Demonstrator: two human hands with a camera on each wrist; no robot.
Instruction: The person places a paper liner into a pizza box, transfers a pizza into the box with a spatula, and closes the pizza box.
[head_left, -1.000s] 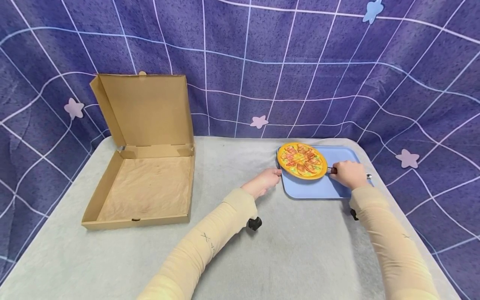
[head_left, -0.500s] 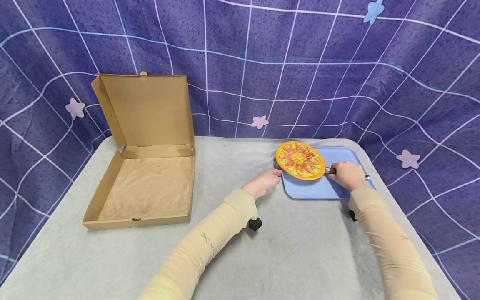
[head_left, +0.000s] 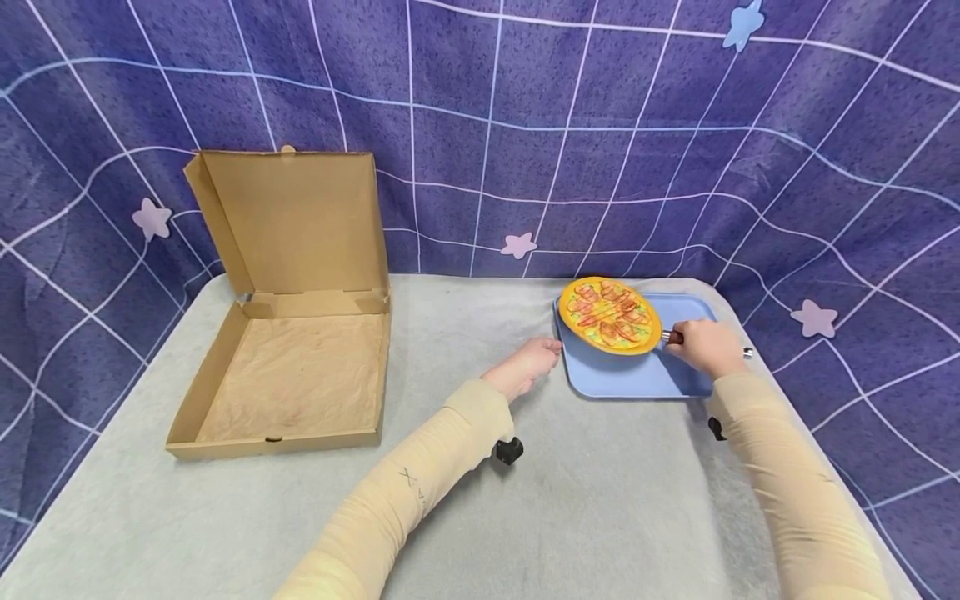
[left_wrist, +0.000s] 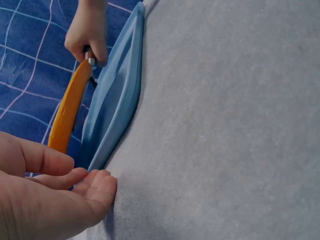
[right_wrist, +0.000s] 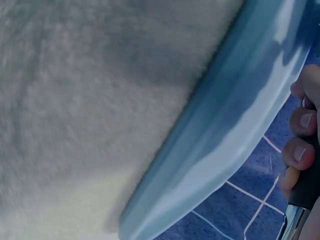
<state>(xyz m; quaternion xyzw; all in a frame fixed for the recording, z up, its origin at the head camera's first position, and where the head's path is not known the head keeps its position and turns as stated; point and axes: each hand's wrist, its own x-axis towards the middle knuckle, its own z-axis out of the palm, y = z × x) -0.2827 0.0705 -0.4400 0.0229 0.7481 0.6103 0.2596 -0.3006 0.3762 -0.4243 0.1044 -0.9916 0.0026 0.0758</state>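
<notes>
In the head view my right hand (head_left: pixel 708 346) grips the dark handle (head_left: pixel 677 337) of a pizza spatula whose blade is hidden under a round pizza (head_left: pixel 610 315). The pizza, with its yellow-orange rim, is tilted and raised over the blue tray (head_left: pixel 637 383). Fingers curl round the spatula handle (right_wrist: pixel 306 187) in the right wrist view, where metal shows at its lower end. My left hand (head_left: pixel 527 362) lies by the tray's left edge. In the left wrist view its loosely bent fingertips (left_wrist: pixel 102 185) are right at the tray's rim, and the pizza appears edge-on beyond the thumb.
An open cardboard pizza box (head_left: pixel 296 375), lined with brown paper, stands at the left with its lid upright. Grey cloth covers the table (head_left: pixel 585 500). A purple curtain (head_left: pixel 465 125) with grid lines and stars hangs right behind the table's back edge.
After a slight shift to the left, my right hand and the pizza have moved a little right and away from me. The left hand, tray and box stay in place.
</notes>
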